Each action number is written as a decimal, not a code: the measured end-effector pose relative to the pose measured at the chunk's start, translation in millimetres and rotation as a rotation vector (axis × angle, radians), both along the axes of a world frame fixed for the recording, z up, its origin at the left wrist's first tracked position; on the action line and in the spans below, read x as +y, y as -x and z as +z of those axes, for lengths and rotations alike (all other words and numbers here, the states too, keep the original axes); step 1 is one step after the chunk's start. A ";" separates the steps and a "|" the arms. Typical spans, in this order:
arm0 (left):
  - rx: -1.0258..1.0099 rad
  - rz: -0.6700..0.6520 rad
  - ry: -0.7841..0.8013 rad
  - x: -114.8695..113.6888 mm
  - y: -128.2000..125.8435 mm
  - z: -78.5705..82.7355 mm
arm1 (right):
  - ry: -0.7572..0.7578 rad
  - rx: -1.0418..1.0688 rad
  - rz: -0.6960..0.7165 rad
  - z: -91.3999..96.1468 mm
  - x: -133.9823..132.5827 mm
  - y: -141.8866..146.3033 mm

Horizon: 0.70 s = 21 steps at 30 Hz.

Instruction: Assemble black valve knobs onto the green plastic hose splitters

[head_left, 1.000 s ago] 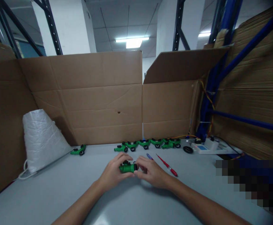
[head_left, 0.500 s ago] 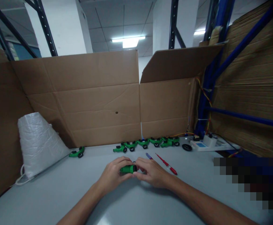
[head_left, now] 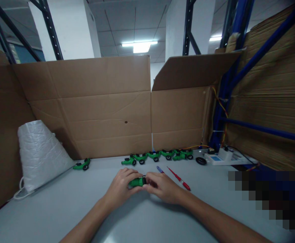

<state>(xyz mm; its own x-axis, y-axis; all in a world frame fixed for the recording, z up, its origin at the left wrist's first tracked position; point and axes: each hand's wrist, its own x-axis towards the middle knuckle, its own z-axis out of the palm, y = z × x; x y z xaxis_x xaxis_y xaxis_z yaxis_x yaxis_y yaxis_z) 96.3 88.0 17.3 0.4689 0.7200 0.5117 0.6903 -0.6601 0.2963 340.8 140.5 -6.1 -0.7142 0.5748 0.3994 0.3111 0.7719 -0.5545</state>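
Observation:
A green toy car with black parts is held just over the grey table. My left hand wraps round its left end, thumb in front and fingers behind. The fingertips of my right hand pinch the black wheel part at the car's right end. Both hands are closed, and their fingertips nearly meet. Part of the car is hidden behind the fingers. Just beyond my right hand lie a red screwdriver and a blue pen-like tool, partly covered by the hand.
Several green toy cars stand in a row along the cardboard wall. Another green car sits by a white bag at the left. Black rings and a power strip lie at the back right.
The view has shifted very slightly. Both hands keep their hold on the green toy car, with hardly any movement of the fingers.

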 end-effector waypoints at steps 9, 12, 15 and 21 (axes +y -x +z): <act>-0.106 0.159 -0.056 7.1 7.2 -6.2 | -0.100 0.088 -0.281 -0.4 19.7 -12.0; -0.106 0.162 -0.071 8.1 8.9 -7.5 | -0.109 0.086 -0.353 -4.4 26.4 -15.0; -0.096 0.162 -0.068 7.6 9.2 -8.0 | -0.111 0.050 -0.378 -8.7 31.5 -16.5; -0.095 0.140 -0.007 5.8 9.8 -6.8 | -0.184 -0.085 -0.285 -16.5 33.5 -15.6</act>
